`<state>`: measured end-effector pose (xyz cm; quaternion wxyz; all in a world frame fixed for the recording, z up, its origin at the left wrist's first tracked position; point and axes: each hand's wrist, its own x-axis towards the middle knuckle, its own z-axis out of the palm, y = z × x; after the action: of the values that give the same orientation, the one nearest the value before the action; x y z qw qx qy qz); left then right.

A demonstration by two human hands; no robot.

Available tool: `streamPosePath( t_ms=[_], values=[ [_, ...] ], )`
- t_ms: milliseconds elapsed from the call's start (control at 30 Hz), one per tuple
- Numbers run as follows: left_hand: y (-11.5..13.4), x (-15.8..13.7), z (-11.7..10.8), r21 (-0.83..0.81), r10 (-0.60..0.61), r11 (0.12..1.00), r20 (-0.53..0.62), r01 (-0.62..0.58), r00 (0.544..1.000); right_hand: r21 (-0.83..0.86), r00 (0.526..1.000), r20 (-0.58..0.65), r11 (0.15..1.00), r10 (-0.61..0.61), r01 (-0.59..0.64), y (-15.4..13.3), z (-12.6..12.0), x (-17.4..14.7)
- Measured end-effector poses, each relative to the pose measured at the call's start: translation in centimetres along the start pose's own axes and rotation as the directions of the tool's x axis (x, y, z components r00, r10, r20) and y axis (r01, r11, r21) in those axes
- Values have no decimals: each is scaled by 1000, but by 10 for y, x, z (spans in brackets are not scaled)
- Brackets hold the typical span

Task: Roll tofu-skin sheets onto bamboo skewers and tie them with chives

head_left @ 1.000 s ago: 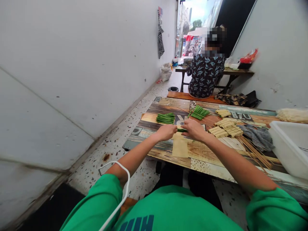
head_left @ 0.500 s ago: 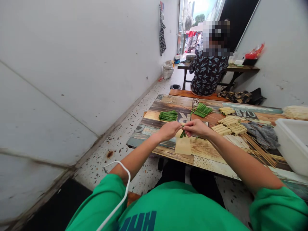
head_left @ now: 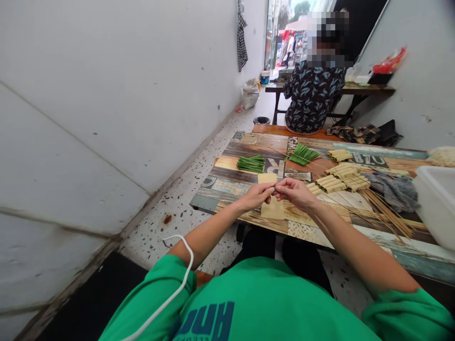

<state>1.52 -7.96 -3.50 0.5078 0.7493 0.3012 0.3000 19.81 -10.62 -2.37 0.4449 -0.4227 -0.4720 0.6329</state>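
Over a pale yellow sheet, which looks like tofu skin, my two hands meet at the fingertips. My left hand is closed in a pinch, thumb against the fingers. Facing it, my right hand pinches too. A bit of green chives shows between the fingertips; the rest is hidden by the fingers. Beyond my left hand lies a bundle of cut chives, with a second green pile farther right. Several pale rolls with green ends are stacked right of my right hand, some with skewers in them.
Loose bamboo skewers lie on the wood-patterned table, beside a grey cloth. A white plastic tub stands at the right edge. Another person sits at a farther table, back turned.
Green stalks that hung below my fingers are now mostly hidden in them. My hands stay together, and more of the sheet's far end shows. The whole view has shifted slightly.
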Motion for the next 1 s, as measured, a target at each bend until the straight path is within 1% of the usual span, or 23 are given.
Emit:
streamPosePath(
  t_ms=[100,167,200,233,300,367,400,467,533,600,667,733,833,900,1000],
  values=[
    [-5,-11,2,-180,-130,975,4,129,991,-167,997,23,983,-74,77,12,-2,-10],
    [-12,-17,6,-228,-194,956,-14,185,981,-293,990,16,946,-139,138,23,-4,-17],
    [-16,-20,9,-219,-197,958,-43,183,979,-355,983,7,919,-182,173,29,-5,-21],
    [-21,-22,12,-184,-176,970,-86,158,981,-417,972,-3,884,-235,213,35,-6,-25],
    [-29,-25,19,-56,-69,997,-190,60,979,-551,932,-4,778,-363,300,46,-8,-33],
    [-35,-28,25,117,89,991,-238,-63,967,-680,863,46,617,-503,396,54,-10,-42],
    [-38,-30,26,212,172,969,-224,-124,959,-729,821,95,523,-563,442,58,-10,-45],
    [-41,-33,28,396,309,888,-131,-236,942,-789,739,212,335,-640,516,64,-11,-50],
    [-43,-36,29,536,395,778,-10,-328,919,-820,678,315,169,-664,546,68,-12,-52],
    [-45,-38,29,632,437,670,88,-389,895,-845,650,384,34,-656,534,72,-13,-54],
    [-45,-39,29,698,443,583,156,-416,883,-856,643,439,-75,-628,511,73,-13,-55],
    [-43,-39,29,745,422,513,214,-427,881,-854,656,487,-154,-577,498,72,-14,-56],
    [-36,-38,25,772,379,434,311,-464,872,-838,682,535,-208,-499,505,70,-16,-57],
    [-31,-38,20,763,355,405,376,-503,856,-823,679,561,-228,-474,520,70,-18,-56],
    [-30,-37,14,732,361,378,448,-567,818,-806,653,588,-280,-478,521,73,-20,-53]
  ],
)
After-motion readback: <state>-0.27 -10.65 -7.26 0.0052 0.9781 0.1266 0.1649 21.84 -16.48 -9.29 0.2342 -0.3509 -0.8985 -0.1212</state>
